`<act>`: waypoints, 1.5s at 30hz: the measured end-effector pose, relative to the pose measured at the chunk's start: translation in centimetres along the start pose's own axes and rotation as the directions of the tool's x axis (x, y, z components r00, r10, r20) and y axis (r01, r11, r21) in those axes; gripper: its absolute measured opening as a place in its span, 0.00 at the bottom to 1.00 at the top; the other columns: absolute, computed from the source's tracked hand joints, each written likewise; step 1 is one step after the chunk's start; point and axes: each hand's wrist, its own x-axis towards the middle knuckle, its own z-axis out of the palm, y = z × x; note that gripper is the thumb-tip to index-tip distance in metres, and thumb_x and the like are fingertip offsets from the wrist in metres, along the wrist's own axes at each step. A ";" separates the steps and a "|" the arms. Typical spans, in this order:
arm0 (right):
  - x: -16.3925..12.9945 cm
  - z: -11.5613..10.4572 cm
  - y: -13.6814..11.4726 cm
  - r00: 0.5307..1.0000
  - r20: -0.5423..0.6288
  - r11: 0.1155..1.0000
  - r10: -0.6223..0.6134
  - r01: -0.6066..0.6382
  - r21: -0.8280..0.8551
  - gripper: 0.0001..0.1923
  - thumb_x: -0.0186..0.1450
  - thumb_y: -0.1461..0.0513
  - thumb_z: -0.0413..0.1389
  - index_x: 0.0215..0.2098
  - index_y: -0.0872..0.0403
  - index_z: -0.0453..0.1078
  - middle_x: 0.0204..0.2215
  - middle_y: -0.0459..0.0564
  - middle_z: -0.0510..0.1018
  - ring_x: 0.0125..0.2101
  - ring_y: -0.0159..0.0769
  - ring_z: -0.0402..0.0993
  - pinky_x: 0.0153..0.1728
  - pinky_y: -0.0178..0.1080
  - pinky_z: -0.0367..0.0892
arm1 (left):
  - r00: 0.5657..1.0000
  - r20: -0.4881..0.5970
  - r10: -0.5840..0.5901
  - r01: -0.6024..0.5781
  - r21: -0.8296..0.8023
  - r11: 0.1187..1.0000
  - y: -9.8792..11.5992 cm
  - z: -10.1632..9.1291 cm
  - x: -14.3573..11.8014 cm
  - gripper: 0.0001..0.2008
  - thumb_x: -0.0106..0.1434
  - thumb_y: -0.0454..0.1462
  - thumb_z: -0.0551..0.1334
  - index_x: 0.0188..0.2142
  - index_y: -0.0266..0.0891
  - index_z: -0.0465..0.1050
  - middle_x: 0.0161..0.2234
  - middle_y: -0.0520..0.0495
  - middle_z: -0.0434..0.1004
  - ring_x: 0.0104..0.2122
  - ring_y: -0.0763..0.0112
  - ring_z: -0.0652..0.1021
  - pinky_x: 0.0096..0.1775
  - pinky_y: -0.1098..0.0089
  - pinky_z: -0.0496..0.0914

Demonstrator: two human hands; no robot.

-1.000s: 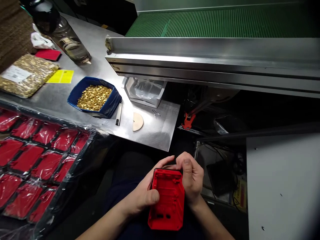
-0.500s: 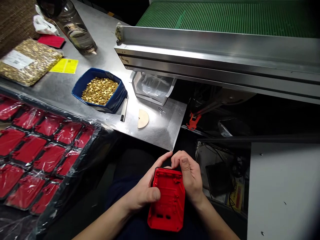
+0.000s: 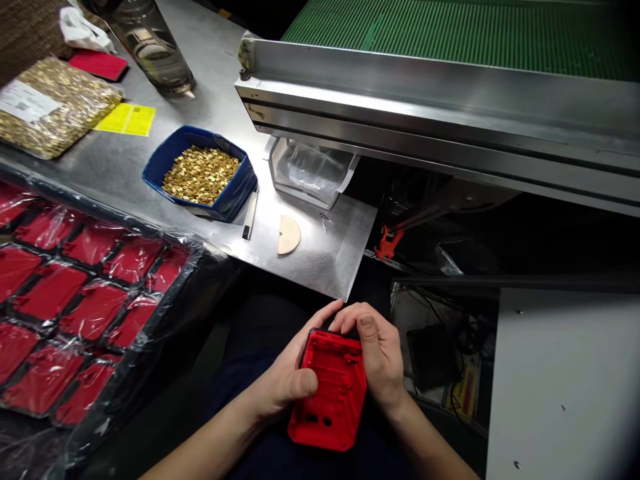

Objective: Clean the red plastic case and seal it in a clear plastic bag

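Note:
Over my lap I hold a red plastic housing point(image 3: 333, 393), a shallow tray-like shell with its ribbed inside facing up and two small dark slots near its lower end. My left hand point(image 3: 287, 383) grips its left side, the thumb lying over the rim and the fingers behind it. At the upper right corner, my right hand point(image 3: 377, 350) is closed round the edge, its fingers curled over the top and its thumb raised along the side. The fingertips behind the housing are hidden.
A blue bin point(image 3: 200, 177) of small brass pieces stands on the metal table point(image 3: 315, 263), near a cutter-like tool point(image 3: 251, 213), a half-round disc point(image 3: 289, 235) and a clear-lined tray point(image 3: 313, 173). Left is a plastic-lined crate point(image 3: 165, 293) of red housings; a conveyor rail point(image 3: 425, 107) crosses above.
The red housing has shifted slightly left and up, tilting a little. My right fingers have moved further over its top edge. The view has turned slightly.

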 end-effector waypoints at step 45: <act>0.6 -3.5 -1.9 0.934 0.355 0.985 0.042 0.022 -0.173 0.06 0.73 0.62 0.57 0.43 0.50 0.78 0.36 0.48 0.81 0.36 0.36 0.78 0.39 0.38 0.73 | 0.979 0.107 -0.172 0.166 0.058 0.984 0.2 1.8 0.1 0.48 0.51 0.51 0.78 0.66 0.41 0.61 0.51 0.43 0.75 0.42 0.70 0.76 0.43 0.71 0.69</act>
